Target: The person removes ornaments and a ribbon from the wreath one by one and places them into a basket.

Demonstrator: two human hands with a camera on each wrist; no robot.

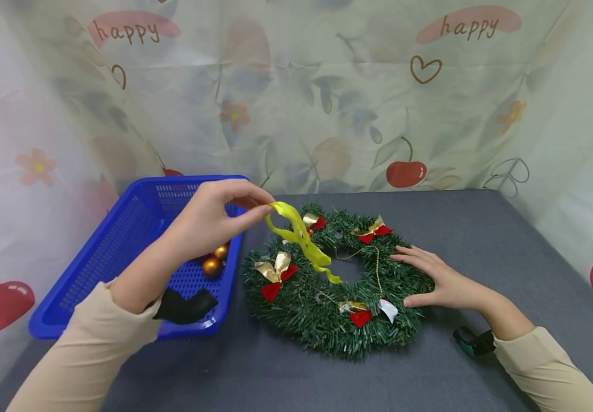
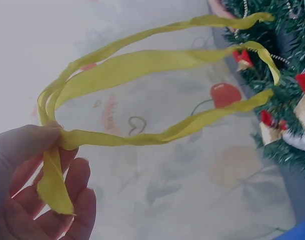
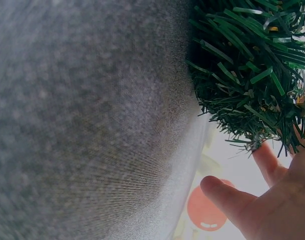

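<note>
A yellow ribbon [image 1: 301, 237] dangles in loops from my left hand [image 1: 219, 214], pinched between thumb and fingertips above the wreath's left side. In the left wrist view, one short end of the ribbon [image 2: 162, 137] pokes out below the thumb. The green tinsel wreath [image 1: 317, 320] lies flat on the table, dressed with several red and gold bows [image 1: 276, 274] and a thin gold bead string [image 1: 378, 269]. My right hand [image 1: 446, 280] rests on the wreath's right edge with fingers spread. In the right wrist view its thumb stands apart from the green tinsel [image 3: 257, 75].
A blue plastic basket [image 1: 87, 252] stands left of the wreath, behind my left forearm. Gold balls [image 1: 212, 267] lie inside it by the right wall. The grey table [image 1: 461, 223] ends at a printed curtain [image 1: 296, 114] along the back.
</note>
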